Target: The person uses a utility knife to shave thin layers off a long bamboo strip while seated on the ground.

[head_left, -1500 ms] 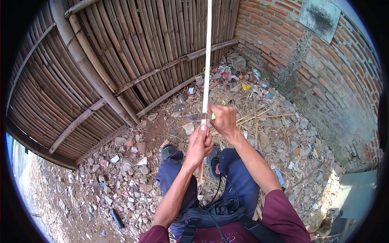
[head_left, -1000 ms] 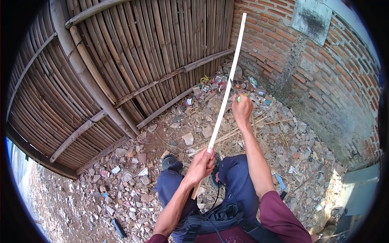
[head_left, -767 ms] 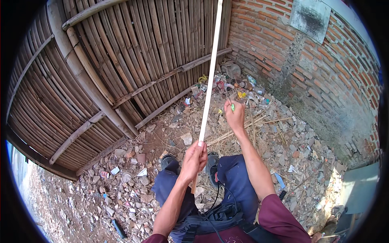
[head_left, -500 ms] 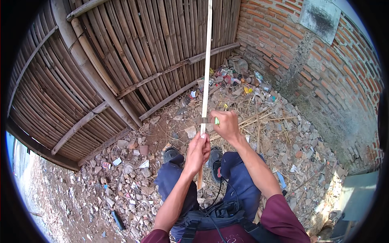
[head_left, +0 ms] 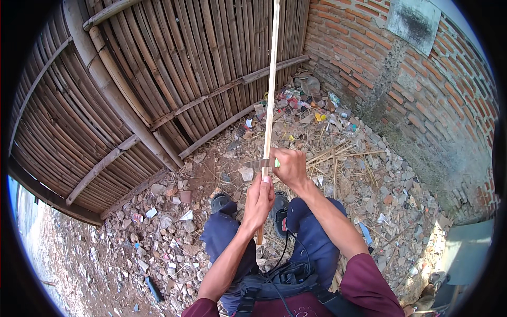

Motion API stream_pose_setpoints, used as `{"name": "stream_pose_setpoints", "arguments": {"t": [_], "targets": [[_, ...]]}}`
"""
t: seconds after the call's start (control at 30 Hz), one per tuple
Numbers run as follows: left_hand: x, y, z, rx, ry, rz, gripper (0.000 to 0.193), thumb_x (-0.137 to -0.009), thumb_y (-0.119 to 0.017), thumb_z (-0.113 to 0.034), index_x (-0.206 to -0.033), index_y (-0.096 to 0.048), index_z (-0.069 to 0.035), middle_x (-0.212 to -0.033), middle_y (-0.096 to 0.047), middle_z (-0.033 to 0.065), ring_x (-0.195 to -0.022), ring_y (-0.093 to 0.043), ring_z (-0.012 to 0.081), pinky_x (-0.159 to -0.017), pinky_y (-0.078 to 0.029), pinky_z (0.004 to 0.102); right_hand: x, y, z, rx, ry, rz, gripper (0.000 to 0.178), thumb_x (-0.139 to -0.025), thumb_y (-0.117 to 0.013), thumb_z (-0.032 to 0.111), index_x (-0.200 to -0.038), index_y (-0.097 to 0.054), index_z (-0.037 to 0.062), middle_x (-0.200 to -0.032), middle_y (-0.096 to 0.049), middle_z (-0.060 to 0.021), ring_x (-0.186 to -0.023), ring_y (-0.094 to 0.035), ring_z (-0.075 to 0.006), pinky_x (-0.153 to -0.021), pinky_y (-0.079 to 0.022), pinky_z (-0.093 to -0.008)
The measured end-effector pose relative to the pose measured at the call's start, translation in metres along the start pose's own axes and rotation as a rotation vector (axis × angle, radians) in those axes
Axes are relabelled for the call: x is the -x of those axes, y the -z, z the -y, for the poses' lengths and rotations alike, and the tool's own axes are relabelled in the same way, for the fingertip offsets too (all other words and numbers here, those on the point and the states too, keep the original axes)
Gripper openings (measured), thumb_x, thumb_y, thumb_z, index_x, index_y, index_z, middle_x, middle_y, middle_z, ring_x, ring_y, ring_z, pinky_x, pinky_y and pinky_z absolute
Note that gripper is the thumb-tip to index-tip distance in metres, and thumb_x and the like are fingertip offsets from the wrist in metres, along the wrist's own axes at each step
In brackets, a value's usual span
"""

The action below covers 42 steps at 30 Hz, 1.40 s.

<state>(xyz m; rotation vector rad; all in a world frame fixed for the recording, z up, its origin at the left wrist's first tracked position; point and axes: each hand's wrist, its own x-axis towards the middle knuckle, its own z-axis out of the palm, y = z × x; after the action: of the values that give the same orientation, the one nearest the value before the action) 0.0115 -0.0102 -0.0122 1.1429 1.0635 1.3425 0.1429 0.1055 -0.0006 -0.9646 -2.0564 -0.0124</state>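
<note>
A long, pale strip of split bamboo or wood (head_left: 271, 95) runs upright through the middle of the view, away from me. My left hand (head_left: 257, 203) is closed round it, thumb pressed on its face, and the darker lower end of the strip sticks out below the fist. Just beyond that thumb, my right hand (head_left: 290, 166) grips a knife (head_left: 254, 164) with a bright green handle, mostly hidden in the fist. The knife's dark blade lies crosswise against the strip, its tip pointing left.
A bamboo slat wall (head_left: 174, 68) stands at the left and ahead, meeting a brick wall (head_left: 364, 58) at the right. Stones and litter (head_left: 174, 238) cover the ground around my shoes. Dry straw and thin sticks (head_left: 338, 153) lie beyond my right hand.
My right hand has shifted slightly left and toward me, and more of the blade now shows past the strip's left side. The left hand keeps its grip, almost unmoved.
</note>
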Motion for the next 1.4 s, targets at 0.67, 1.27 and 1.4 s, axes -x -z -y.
{"name": "stream_pose_setpoints", "arguments": {"t": [0.67,1.27,1.4], "targets": [[0.012,0.004,0.009,-0.022,0.037,0.089,0.029,-0.119,-0.039,-0.033,-0.101,-0.045,-0.011,-0.068,-0.037,-0.0053,-0.050,-0.033,0.0053,-0.044,-0.027,0.0253,-0.021,-0.013,-0.040,0.131,-0.316,-0.121,0.011,-0.092,-0.075,0.007,-0.100,-0.082,0.0064,-0.059,-0.066,-0.0052,-0.042,-0.049,-0.0153,-0.039,-0.032,-0.0337],[0.010,0.010,-0.022,0.574,0.280,0.236,0.036,-0.115,-0.043,-0.041,-0.092,-0.040,-0.014,-0.059,-0.029,-0.0068,-0.044,-0.030,0.0069,-0.037,-0.028,0.0242,0.001,0.003,-0.012,-0.138,-0.018,0.021,0.015,-0.080,-0.071,0.008,-0.092,-0.079,0.0076,-0.079,-0.075,-0.0164,-0.069,-0.074,-0.0350,-0.060,-0.055,-0.0455],[0.010,0.011,-0.021,0.539,0.266,0.213,0.038,-0.116,-0.042,-0.042,-0.091,-0.040,-0.014,-0.058,-0.028,-0.0069,-0.043,-0.029,0.0066,-0.037,-0.026,0.0243,0.004,0.003,-0.004,-0.090,0.081,0.035,0.014,-0.077,-0.074,0.008,-0.090,-0.076,0.0081,-0.081,-0.077,-0.0125,-0.066,-0.074,-0.0323,-0.058,-0.057,-0.0435]]}}
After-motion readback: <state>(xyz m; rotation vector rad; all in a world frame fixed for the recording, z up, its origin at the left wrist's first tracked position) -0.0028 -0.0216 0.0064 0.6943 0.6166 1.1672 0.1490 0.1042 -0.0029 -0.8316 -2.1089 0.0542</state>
